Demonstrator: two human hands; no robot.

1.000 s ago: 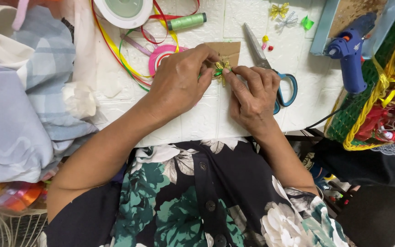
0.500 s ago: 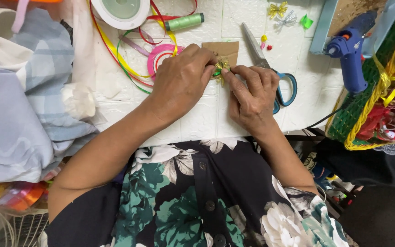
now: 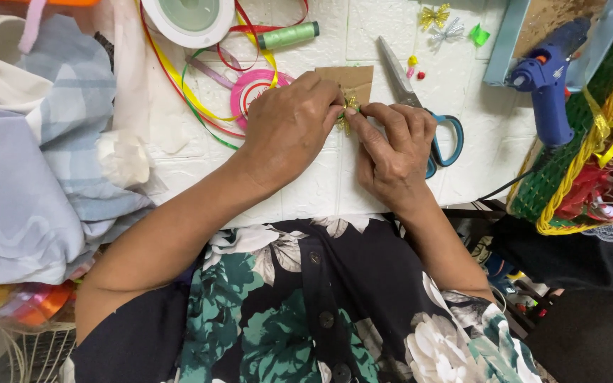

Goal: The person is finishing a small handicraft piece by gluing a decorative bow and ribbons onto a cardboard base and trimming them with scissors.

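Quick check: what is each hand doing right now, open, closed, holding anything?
Left hand: closed, fingertips pinching the small gold and green ribbon bow.
Right hand: closed, fingertips pinching the same bow from the other side.

- The bare white table [image 3: 306,195] just below the card [image 3: 352,81] is open up to its near edge.
- Left of the card, a ribbon tangle [image 3: 207,106] and a pink spool [image 3: 250,89] crowd the way.
- Right of the card lie scissors [image 3: 420,106]; further right stands a glue gun [image 3: 548,92].
- Far left of the card, heaped cloth [image 3: 44,163] blocks.
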